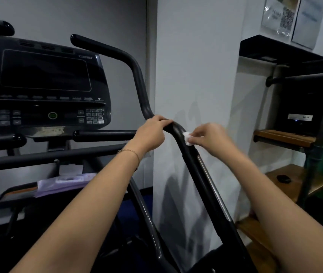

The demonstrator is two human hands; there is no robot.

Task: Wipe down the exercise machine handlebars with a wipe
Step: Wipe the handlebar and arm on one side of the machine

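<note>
The exercise machine's right handlebar (200, 170) is a black tube that bends at mid-frame and slopes down toward me. My left hand (151, 133) grips the bend from above. Just below the bend, my right hand (209, 137) pinches a small white wipe (187, 138) and presses it against the bar's right side. The upper part of the same handlebar (137, 75) rises toward the dark console (44, 85).
A short black grip bar (105, 133) sticks out below the console. A pack of wipes (68, 179) lies on the machine's lower ledge. A white wall column (196, 75) stands close behind the bar. Wooden shelves (286, 137) with a black box are at the right.
</note>
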